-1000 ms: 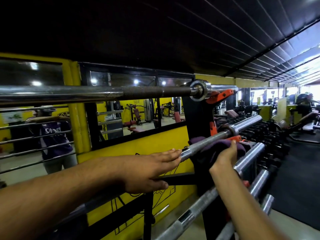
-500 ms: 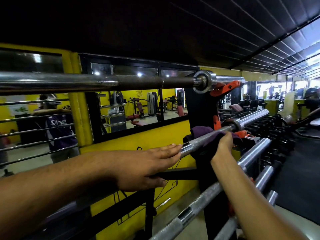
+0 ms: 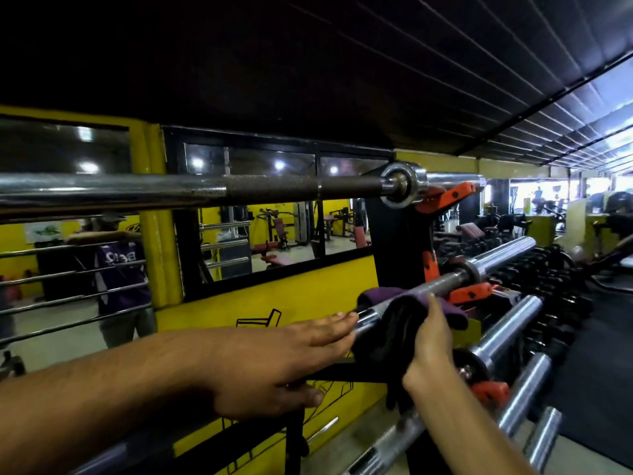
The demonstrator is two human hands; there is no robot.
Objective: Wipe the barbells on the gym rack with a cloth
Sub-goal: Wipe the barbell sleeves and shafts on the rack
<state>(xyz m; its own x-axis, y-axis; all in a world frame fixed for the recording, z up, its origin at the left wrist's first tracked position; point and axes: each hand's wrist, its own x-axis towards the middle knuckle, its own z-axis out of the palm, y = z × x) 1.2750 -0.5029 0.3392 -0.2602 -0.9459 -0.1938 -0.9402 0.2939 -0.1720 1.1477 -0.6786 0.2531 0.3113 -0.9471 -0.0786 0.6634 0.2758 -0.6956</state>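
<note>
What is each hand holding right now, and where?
The right hand grips the cloth, wrapped round the barbell near its collar. The left hand holds nothing; its straight fingers rest on that bar.

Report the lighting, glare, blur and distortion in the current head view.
Head view: wide-angle bending curves the top chrome barbell and the dark slatted ceiling; the ceiling is underexposed, while the far bright windows blow out; glare streaks the chrome sleeves; the left hand and forearm look softly blurred; the purple cloth under the right hand stays readable.
</note>
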